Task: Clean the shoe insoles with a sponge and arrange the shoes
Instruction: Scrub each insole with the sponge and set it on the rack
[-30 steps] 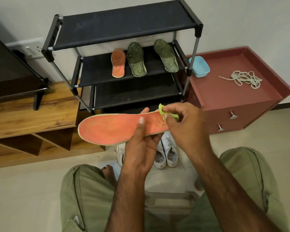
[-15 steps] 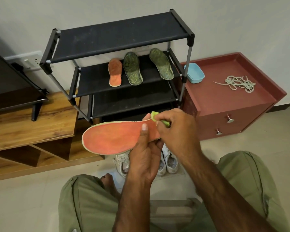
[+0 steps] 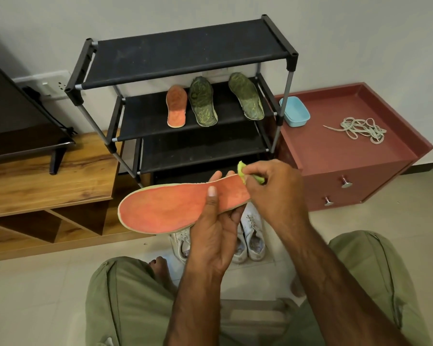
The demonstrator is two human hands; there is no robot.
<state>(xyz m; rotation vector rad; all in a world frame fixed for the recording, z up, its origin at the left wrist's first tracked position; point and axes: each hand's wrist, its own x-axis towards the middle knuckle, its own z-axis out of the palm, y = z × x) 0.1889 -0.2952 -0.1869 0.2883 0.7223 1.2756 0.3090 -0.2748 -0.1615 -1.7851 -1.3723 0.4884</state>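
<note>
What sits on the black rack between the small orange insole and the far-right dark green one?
In the head view, a second dark green insole lies between the small orange insole and the right-hand green insole.

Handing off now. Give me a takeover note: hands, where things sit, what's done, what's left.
Left hand grips the orange insole at mid-length, thumb on top. Right hand pinches the green sponge against its narrower end.
Rack's middle shelf holds a second orange insole and two green insoles. White shoes stand on the floor under the hands; laces lie on the red cabinet.
Done: apparently those three. Left: finish this insole, arrange the shoes.
</note>
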